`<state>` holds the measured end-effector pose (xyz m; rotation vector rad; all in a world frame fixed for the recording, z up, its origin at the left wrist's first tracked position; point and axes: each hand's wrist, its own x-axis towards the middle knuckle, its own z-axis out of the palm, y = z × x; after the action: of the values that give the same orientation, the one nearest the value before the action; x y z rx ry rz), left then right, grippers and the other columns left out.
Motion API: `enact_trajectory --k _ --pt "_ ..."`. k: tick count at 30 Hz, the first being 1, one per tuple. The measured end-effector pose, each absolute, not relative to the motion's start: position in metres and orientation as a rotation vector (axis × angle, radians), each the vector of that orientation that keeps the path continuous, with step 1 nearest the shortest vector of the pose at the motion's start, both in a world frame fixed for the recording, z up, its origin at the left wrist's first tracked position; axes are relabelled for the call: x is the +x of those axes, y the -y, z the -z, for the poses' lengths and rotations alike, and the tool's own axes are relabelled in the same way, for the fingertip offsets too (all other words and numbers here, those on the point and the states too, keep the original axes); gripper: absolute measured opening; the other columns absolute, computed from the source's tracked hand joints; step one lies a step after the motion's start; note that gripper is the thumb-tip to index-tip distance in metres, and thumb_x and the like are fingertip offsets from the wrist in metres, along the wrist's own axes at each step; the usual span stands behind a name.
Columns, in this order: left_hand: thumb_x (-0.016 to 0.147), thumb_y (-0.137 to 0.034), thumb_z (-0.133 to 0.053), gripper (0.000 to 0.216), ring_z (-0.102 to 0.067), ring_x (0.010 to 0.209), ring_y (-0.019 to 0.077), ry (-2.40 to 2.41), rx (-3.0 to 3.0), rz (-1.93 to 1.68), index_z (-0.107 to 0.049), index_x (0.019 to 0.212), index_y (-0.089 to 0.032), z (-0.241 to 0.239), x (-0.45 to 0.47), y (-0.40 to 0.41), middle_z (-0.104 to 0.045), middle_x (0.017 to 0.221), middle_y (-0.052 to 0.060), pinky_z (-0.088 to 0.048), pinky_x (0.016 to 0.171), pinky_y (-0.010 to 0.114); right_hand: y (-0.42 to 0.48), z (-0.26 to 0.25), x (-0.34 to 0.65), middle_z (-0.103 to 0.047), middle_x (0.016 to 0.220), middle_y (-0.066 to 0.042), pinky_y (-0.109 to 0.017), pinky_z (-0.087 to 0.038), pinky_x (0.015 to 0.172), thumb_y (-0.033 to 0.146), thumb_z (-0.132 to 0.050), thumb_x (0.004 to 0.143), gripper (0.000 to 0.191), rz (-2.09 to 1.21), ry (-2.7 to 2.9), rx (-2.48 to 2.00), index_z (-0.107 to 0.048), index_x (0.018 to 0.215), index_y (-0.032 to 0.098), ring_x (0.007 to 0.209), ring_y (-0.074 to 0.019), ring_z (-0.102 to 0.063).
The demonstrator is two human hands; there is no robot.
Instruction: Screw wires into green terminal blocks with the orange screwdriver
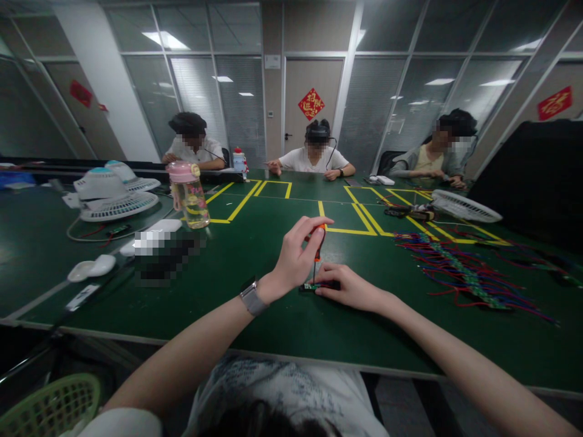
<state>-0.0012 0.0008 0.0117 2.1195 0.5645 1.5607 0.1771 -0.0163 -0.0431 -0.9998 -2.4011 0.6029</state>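
Note:
My left hand (295,258) is closed round the top of a small screwdriver (319,246) with an orange handle, held upright with its tip down. The tip meets a small dark circuit board (312,286) lying on the green table (255,303). My right hand (345,285) lies on the table with its fingers pressed on that board, pinning it flat. A watch with a grey strap sits on my left wrist.
A heap of coloured wires (460,270) lies to the right. White fan parts (116,197), a pink-lidded water bottle (189,194) and white covers (93,267) stand to the left. Three people sit at the far side. A green basket (50,406) is by my left knee.

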Motion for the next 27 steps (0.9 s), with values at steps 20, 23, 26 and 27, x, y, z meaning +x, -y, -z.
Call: enact_trajectory --k 20,23,26,27 --pt "0.099 -0.027 -0.043 0.024 -0.060 0.087 0.0162 -0.556 2.116 -1.550 -0.063 0.110 -0.021 -0.0116 -0.0012 -0.0015 -0.063 0.098 0.005 -0.047 0.073 0.027 0.0170 0.0416 0.1761 -0.061 0.088 -0.004 -0.029 -0.049 0.074 0.025 -0.062 0.089 0.020 -0.587 2.405 -1.008 -0.073 0.106 0.020 0.076 -0.0160 -0.060" --pt "0.099 -0.027 -0.043 0.024 -0.059 0.086 0.0159 -0.560 2.115 -1.554 -0.063 0.110 -0.021 -0.0116 -0.0011 -0.0012 -0.063 0.097 0.005 -0.047 0.072 0.027 0.0169 0.0415 0.1761 -0.061 0.088 -0.004 -0.029 -0.049 0.073 0.024 -0.062 0.089 0.020 -0.587 2.407 -1.005 -0.073 0.106 0.020 0.077 -0.0163 -0.060" --pt "0.099 -0.027 -0.043 0.024 -0.059 0.086 0.0155 -0.550 2.111 -1.558 -0.063 0.110 -0.021 -0.0113 -0.0009 -0.0012 -0.063 0.097 0.005 -0.047 0.072 0.026 0.0167 0.0417 0.1761 -0.061 0.088 -0.004 -0.028 -0.049 0.073 0.024 -0.062 0.089 0.021 -0.588 2.406 -1.005 -0.073 0.106 0.020 0.076 -0.0159 -0.060" --pt "0.099 -0.026 -0.043 0.024 -0.059 0.086 0.0155 -0.548 2.112 -1.557 -0.063 0.110 -0.021 -0.0113 -0.0009 -0.0012 -0.062 0.097 0.004 -0.047 0.072 0.026 0.0167 0.0417 0.1760 -0.061 0.088 -0.004 -0.028 -0.048 0.073 0.023 -0.062 0.089 0.021 -0.590 2.405 -1.007 -0.073 0.106 0.019 0.076 -0.0158 -0.060"
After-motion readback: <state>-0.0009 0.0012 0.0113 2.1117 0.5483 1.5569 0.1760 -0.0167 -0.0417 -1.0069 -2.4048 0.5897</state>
